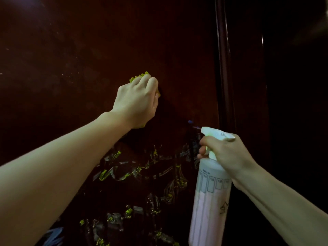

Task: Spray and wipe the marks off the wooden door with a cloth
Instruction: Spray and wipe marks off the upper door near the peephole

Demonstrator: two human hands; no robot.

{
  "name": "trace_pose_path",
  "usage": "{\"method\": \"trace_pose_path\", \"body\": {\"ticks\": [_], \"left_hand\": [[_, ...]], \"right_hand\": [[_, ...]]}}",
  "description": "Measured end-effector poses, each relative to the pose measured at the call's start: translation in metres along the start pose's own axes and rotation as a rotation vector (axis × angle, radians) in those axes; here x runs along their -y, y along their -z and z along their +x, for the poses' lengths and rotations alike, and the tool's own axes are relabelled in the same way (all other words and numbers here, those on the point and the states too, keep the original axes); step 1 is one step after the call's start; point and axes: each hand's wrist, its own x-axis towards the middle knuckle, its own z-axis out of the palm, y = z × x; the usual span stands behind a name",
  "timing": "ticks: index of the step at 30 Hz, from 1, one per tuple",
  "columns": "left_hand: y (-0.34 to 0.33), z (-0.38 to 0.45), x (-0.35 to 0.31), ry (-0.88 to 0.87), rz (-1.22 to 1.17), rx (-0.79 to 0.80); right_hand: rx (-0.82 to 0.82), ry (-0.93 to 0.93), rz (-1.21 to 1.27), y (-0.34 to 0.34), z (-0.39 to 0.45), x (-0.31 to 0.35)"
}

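A dark reddish-brown wooden door (88,50) fills the view. My left hand (136,102) grips a yellow-green cloth (140,76) and holds it against the door at mid height; most of the cloth is hidden under the hand. My right hand (229,155) grips the neck of a white spray bottle (209,196) at lower right, fingers curled round the trigger, nozzle pointing left at the door. Yellow-green marks and tape scraps (142,174) cover the door's lower part, below the cloth.
The door's glossy dark frame post (225,59) runs vertically at right, with deep shadow beyond it. Faint pale specks (69,75) dot the door at upper left. A bluish scrap (53,235) shows at the bottom left.
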Motion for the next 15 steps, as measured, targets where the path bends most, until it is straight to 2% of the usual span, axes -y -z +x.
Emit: {"method": "trace_pose_path", "body": {"ticks": [4, 8, 12, 15], "left_hand": [[0.002, -0.009, 0.001, -0.005, 0.016, 0.007], [0.002, -0.011, -0.002, -0.012, 0.014, 0.007], [-0.003, -0.008, -0.012, -0.042, 0.001, 0.019], [-0.009, 0.0, -0.024, -0.054, -0.011, 0.028]], "right_hand": [[-0.061, -0.049, -0.076, 0.0, -0.008, -0.012], [-0.003, -0.067, 0.041, 0.002, -0.015, -0.014], [-0.037, -0.052, -0.182, 0.005, -0.018, -0.02], [-0.028, -0.071, -0.168, 0.008, -0.021, -0.019]]}}
